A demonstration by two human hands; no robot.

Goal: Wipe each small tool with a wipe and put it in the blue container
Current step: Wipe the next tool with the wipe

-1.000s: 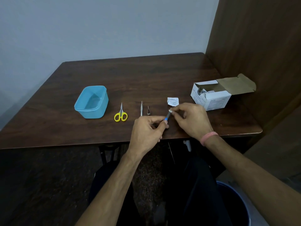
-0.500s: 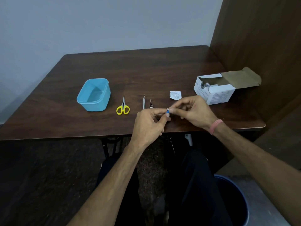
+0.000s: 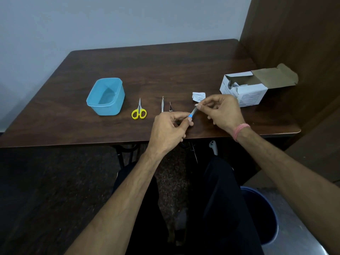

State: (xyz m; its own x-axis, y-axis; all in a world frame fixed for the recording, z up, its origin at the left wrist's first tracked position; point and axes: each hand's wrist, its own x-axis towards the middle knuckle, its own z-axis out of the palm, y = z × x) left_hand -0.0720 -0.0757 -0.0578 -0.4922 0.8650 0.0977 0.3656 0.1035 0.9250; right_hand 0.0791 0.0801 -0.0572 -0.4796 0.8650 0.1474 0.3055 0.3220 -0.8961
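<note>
Above the tabletop (image 3: pixel 184 70), the left hand (image 3: pixel 168 129) pinched the blue-handled tool (image 3: pixel 193 113) in a closed grip, while the right hand (image 3: pixel 223 112) pinched its upper end, wipe unclear.

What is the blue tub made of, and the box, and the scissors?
Blue tub: looks like plastic, smooth and a bit see-through at its walls. Box: cardboard, white outside, brown inside its open flap. Scissors: thin grey blades that look like metal, with yellow handles, probably plastic.
</note>
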